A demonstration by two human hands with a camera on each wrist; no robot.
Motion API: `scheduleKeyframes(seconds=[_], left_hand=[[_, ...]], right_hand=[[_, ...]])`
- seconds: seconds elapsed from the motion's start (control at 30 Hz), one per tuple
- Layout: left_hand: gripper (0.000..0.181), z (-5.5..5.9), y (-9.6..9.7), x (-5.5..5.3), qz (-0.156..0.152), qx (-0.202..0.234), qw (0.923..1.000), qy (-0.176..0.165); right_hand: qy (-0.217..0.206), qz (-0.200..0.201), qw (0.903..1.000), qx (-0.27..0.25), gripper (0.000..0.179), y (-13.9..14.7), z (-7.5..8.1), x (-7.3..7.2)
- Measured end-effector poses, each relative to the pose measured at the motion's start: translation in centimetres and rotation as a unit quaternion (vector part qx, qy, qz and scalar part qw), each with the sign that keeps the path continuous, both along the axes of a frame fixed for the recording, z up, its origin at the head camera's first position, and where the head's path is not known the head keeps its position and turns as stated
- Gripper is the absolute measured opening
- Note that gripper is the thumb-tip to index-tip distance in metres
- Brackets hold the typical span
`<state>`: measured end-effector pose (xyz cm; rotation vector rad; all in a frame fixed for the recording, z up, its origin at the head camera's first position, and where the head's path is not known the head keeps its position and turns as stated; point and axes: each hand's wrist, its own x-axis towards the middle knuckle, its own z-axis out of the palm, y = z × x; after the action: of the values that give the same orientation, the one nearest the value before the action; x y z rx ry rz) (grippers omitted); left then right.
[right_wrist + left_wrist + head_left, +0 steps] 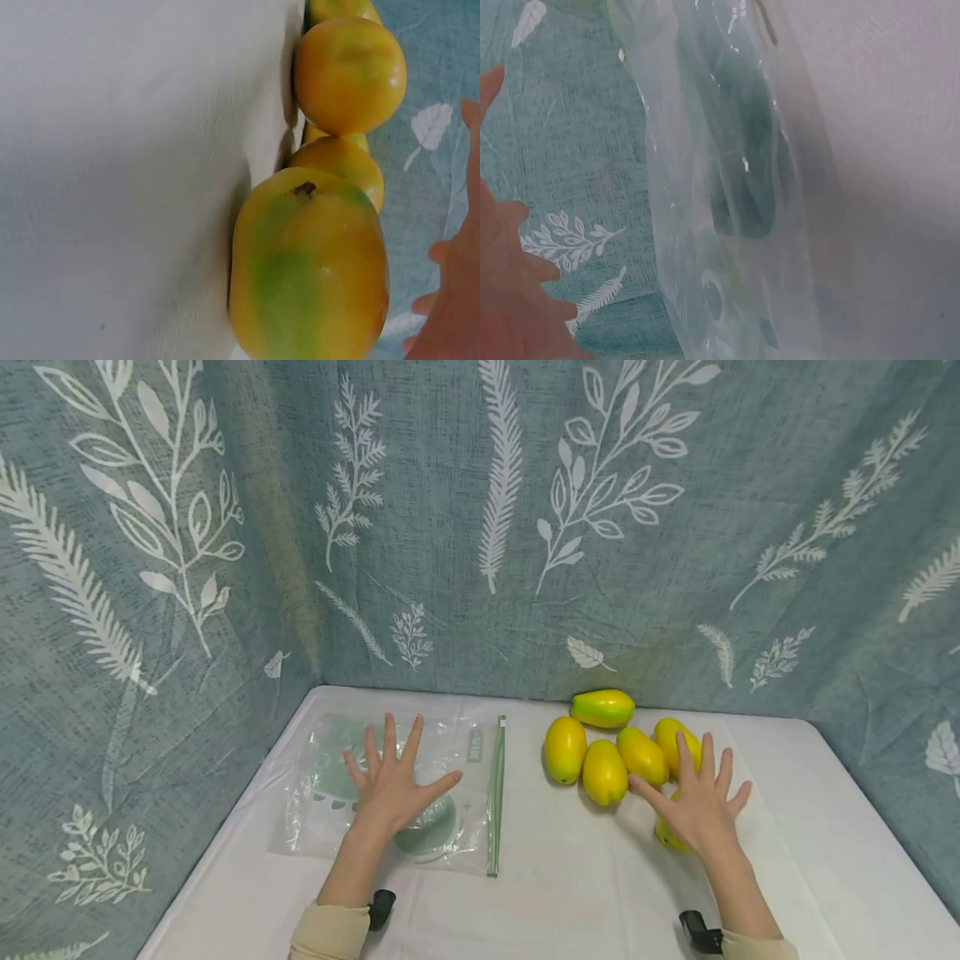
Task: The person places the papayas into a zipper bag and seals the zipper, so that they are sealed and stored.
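My left hand (390,792) is spread wide above a clear zip bag (471,814) with green printed shapes and a green closure strip (497,802) along its right side. The bag lies flat; whether the hand touches it I cannot tell. On the right, several yellow-green oval fruits (604,772) sit in a loose cluster. My right hand (701,810), fingers fanned out, is over the nearest fruit (670,837) and partly hides it. That fruit (307,277) fills much of the right wrist view, its brown stem end showing. Neither hand holds anything.
A white cloth (540,893) covers the table. Blue-green curtains (450,527) with white leaf prints rise behind it and at both sides. One fruit (603,708) lies at the back edge, close to the curtain. Black wrist cameras (382,910) show at both cuffs.
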<state>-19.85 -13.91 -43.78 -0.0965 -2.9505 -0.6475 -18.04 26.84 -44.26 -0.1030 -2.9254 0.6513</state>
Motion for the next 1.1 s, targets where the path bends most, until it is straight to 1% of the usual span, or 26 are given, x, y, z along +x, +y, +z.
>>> scheduleKeyframes(seconds=[0.1,0.17,0.23,0.3,0.37,0.43,0.5,0.57,0.67,0.77,0.83,0.93,1.1], left_hand=[[0.102,0.1,0.2,0.1,-0.003,0.015,0.9997,0.02],[0.095,0.2,0.4,0.2,-0.004,0.038,0.9983,0.043],[0.086,0.3,0.5,0.3,-0.003,0.072,0.995,0.069],[0.077,0.4,0.7,0.4,-0.004,0.111,0.9897,0.091],[0.068,0.5,1.0,0.5,-0.003,0.145,0.9839,0.104],[0.059,0.5,1.2,0.6,-0.003,0.179,0.9776,0.11],[0.053,0.6,1.5,0.7,-0.007,0.215,0.9703,0.11],[0.047,0.6,1.7,0.7,-0.016,0.252,0.9623,0.102],[0.042,0.6,2.0,0.8,-0.027,0.302,0.9502,0.073],[0.037,0.4,2.4,0.9,-0.03,0.333,0.9416,0.04],[0.033,0.4,2.6,1.0,-0.031,0.348,0.9367,0.027],[0.027,0.3,2.9,1.0,-0.032,0.355,0.934,0.02],[0.024,0.0,3.5,1.2,-0.045,0.351,0.9352,0.015]], right_hand=[[0.024,0.001,0.9995,-0.02,0.104,-0.3,-0.1,0.2],[0.048,-0.001,0.9982,-0.036,0.101,-0.5,-0.1,0.2],[0.075,0.001,0.9953,-0.061,0.096,-0.7,-0.1,0.3],[0.103,0.003,0.9911,-0.085,0.09,-0.9,0.0,0.3],[0.127,0.007,0.9854,-0.113,0.081,-1.2,0.1,0.4],[0.145,0.01,0.9801,-0.136,0.072,-1.5,0.2,0.4],[0.152,0.011,0.975,-0.162,0.063,-1.9,0.3,0.5],[0.145,0.012,0.9704,-0.192,0.056,-2.4,0.4,0.6],[0.117,0.013,0.965,-0.234,0.051,-3.2,0.8,0.7],[0.081,0.021,0.9612,-0.263,0.05,-4.1,0.9,0.9],[0.062,0.028,0.9579,-0.279,0.049,-4.7,0.9,0.9],[0.046,0.042,0.9514,-0.302,0.047,-5.6,0.8,0.9],[0.022,0.059,0.94,-0.335,0.042,-7.2,0.4,1.0]])
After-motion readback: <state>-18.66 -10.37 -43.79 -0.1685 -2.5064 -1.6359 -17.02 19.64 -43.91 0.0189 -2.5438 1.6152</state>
